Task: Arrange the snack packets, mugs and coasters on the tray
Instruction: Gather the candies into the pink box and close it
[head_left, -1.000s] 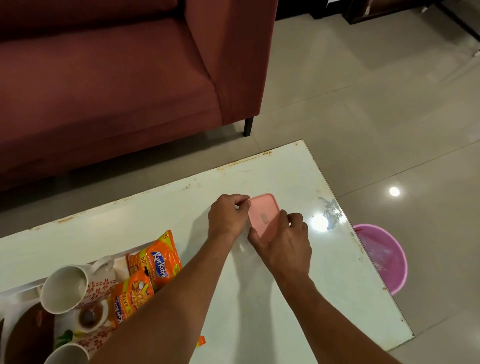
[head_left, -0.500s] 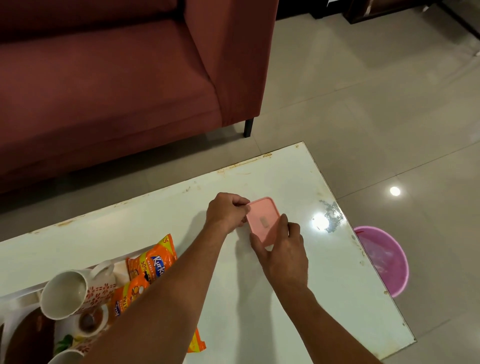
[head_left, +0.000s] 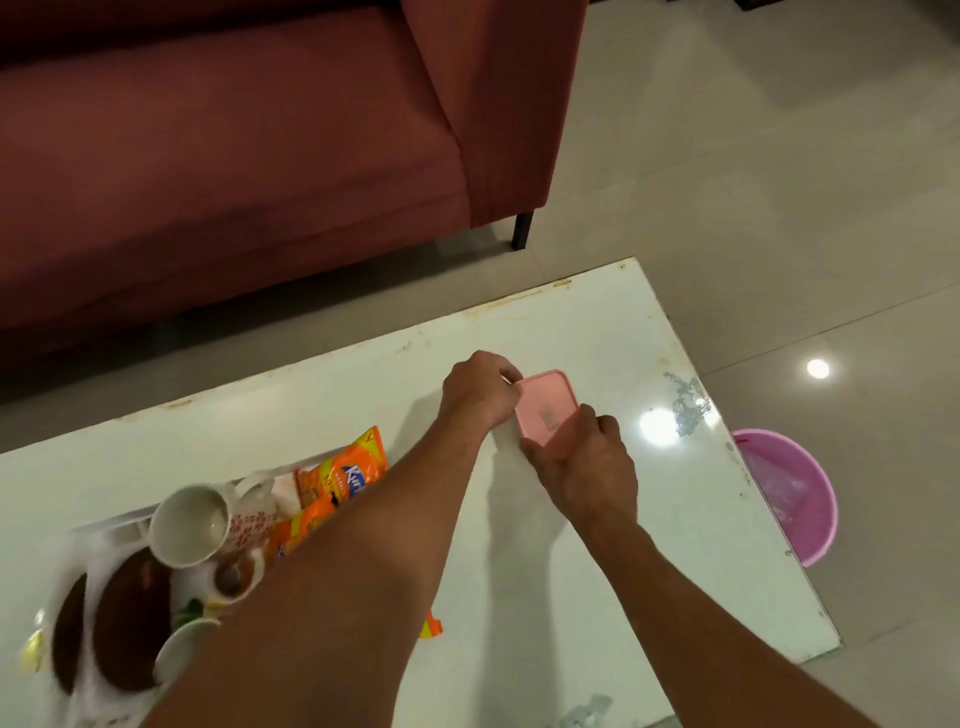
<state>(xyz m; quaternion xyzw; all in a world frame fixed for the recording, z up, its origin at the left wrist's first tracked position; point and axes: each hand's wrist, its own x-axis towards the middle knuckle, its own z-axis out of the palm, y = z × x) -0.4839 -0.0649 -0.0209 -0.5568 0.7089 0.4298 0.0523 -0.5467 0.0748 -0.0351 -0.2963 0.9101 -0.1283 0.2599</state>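
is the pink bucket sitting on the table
No, the pink bucket stands on the floor beside the white table, just past its right edge.

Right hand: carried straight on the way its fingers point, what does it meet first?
The pink lid, which the right hand grips at its near edge. Past that lies the left hand, pinching the lid's far corner. Depth beyond is unclear.

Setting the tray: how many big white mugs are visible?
2: one mug beside the orange packets, another mug nearer me, partly under the left arm. Others may be hidden.
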